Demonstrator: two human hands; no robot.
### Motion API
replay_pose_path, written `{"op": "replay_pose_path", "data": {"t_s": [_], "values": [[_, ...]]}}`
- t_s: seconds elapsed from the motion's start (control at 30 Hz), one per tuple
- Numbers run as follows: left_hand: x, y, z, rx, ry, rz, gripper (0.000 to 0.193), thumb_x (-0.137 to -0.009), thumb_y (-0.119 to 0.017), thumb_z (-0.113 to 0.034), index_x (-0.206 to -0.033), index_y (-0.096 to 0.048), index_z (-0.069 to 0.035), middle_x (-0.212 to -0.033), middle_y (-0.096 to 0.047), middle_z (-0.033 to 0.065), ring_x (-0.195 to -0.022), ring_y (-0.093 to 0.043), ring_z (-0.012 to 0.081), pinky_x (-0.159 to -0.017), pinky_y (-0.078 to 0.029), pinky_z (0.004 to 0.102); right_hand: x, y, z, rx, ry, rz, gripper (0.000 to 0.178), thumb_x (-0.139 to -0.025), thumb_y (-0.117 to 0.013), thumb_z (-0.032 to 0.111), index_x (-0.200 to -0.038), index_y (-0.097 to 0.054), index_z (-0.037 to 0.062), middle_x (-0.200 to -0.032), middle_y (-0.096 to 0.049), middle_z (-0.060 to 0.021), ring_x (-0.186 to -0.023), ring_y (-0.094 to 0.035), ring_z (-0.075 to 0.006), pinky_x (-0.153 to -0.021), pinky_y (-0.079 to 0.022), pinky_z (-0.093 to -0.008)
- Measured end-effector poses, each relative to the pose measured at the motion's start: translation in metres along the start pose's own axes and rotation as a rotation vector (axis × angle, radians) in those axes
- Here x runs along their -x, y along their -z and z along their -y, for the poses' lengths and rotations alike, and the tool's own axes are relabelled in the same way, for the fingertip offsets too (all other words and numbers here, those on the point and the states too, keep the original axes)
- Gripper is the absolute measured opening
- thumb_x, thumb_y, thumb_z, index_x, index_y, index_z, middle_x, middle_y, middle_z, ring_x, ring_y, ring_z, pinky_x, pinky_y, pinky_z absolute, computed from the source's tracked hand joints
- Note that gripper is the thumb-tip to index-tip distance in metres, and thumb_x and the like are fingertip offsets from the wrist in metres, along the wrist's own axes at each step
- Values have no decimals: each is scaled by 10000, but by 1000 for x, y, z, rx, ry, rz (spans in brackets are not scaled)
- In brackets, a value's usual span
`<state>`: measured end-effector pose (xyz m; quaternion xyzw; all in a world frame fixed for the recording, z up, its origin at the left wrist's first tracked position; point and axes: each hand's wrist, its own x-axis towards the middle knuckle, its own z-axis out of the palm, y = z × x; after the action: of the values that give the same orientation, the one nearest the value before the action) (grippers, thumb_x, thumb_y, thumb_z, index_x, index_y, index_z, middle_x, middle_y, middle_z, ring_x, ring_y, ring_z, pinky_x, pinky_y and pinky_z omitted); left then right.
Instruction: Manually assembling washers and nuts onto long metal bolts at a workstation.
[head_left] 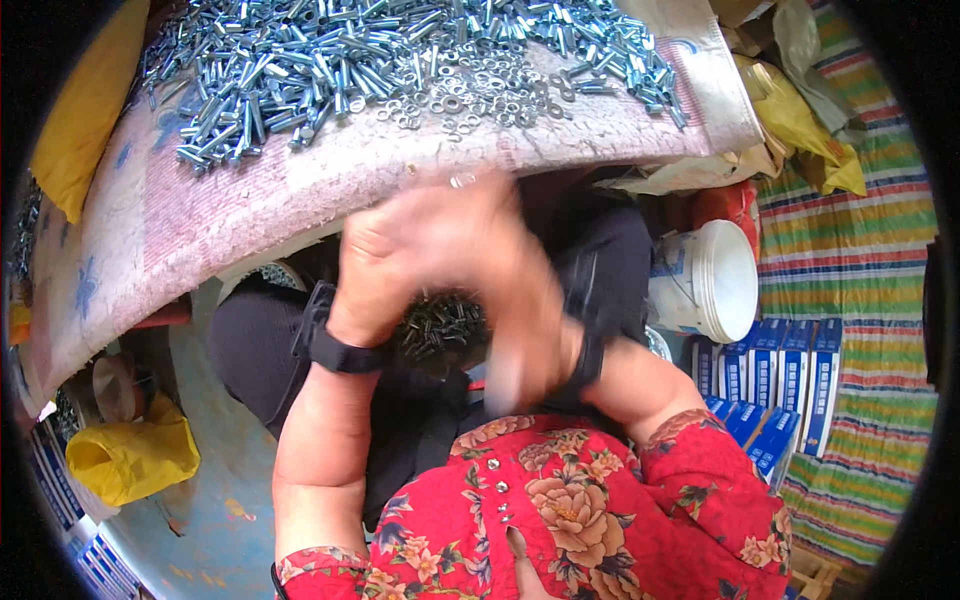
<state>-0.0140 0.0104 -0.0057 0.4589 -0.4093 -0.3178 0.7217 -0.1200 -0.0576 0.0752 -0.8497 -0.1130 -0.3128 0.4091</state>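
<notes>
My left hand (385, 240) and my right hand (500, 260) meet over my lap, just off the near edge of the padded table. Motion smears the right hand, and the left fingers are mostly hidden behind it, so what either holds does not show. A small shiny thing (463, 180) glints at the fingertips; whether it is a ring or a washer I cannot make out. Beyond my hands lie a large heap of silver bolts (330, 70) and a scatter of flat washers (490, 90). Below them, between my forearms, dark bolts or screws (440, 325) sit in a pile.
The worn, pale table cover (200, 230) curves in front of me. To the right are a white bucket (725, 280), blue-and-white boxes (790, 370) and a yellow bag (800, 120) on a striped sheet (870, 300). Another yellow bag (135, 450) lies at the lower left.
</notes>
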Motion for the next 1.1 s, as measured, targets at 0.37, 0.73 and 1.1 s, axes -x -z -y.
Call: {"op": "replay_pose_path", "data": {"t_s": [0.37, 0.73, 1.1], "values": [[-11, 6, -21, 318, 418, 245, 189, -840, -579, -118, -988, -592, -1, -785, -630, 60, -548, -546, 76, -454, -400, 175, 19, 46, -28, 170, -260, -27, 248, -769, -603, 56, -1009, -555, 18, -775, -558, -126, -676, -565, -261, -603, -446, -310], [-1, -15, -10, -702, -273, 270, 138, -729, -634, -36, -843, -556, -27, -702, -539, 113, -603, -571, 242, -505, -449, 299, 61, 32, -38, 526, -488, -42, 349, -799, -593, 283, -583, -468, 39, -516, -493, -137, -498, -544, -319, -448, -393, -389], [1, -24, -74, -797, -286, 69, 609, -611, -778, -161, -1142, -507, -35, -1043, -565, 113, -900, -579, 223, -722, -484, 300, 56, 84, 19, 261, -610, -342, 227, -738, -689, 177, -831, -549, 25, -660, -556, -44, -565, -518, -78, -515, -424, -245]]}}
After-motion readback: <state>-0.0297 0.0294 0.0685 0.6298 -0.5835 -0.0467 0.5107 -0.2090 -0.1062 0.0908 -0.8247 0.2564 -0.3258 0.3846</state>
